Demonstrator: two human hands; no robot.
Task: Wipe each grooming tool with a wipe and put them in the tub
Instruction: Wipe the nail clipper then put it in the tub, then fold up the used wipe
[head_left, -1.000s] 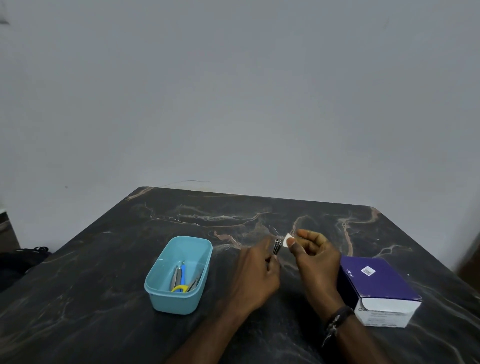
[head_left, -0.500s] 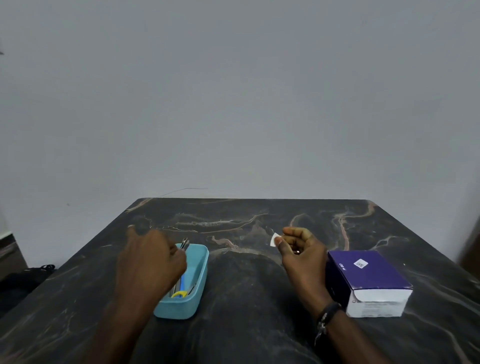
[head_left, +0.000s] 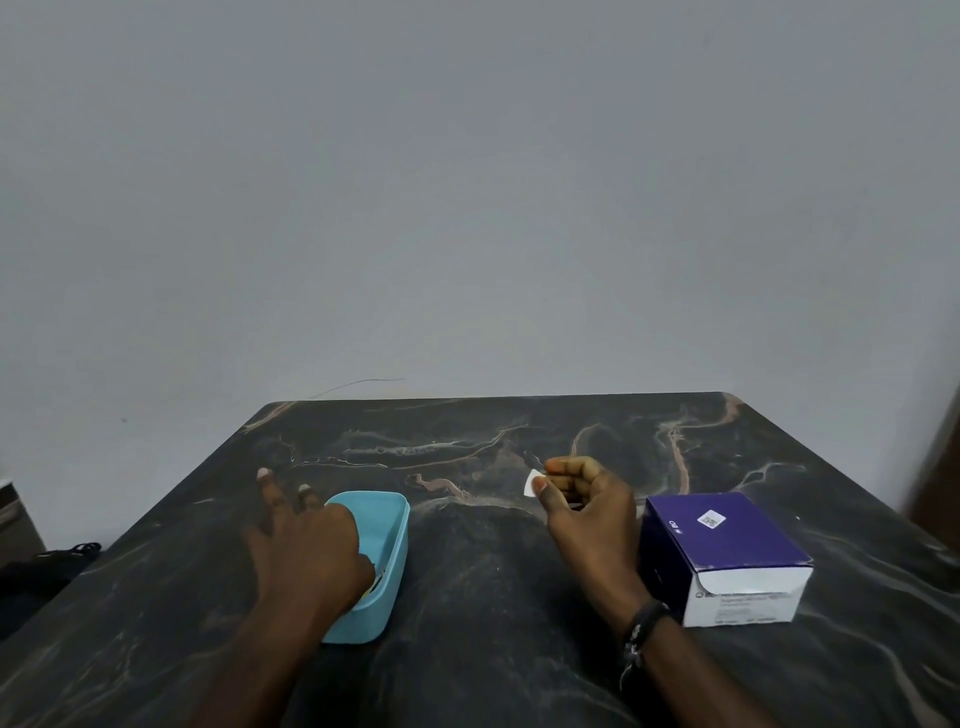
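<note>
Tub (head_left: 387, 525) under left hand (head_left: 306, 545); right hand (head_left: 587, 493) pinches wipe (head_left: 531, 483).

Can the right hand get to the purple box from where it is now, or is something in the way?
Probably yes. The right hand sits just left of the purple box with only bare table between them, but it is pinching the white wipe, so its fingers are occupied.

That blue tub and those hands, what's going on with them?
A person is cleaning small grooming tools and dropping them into the light blue plastic tub on the dark marble table. The left hand is over the tub, fingers spread, hiding most of what is inside. The right hand is pinching a small white wipe beside the purple and white cardboard box. No loose tools show on the table.
</note>
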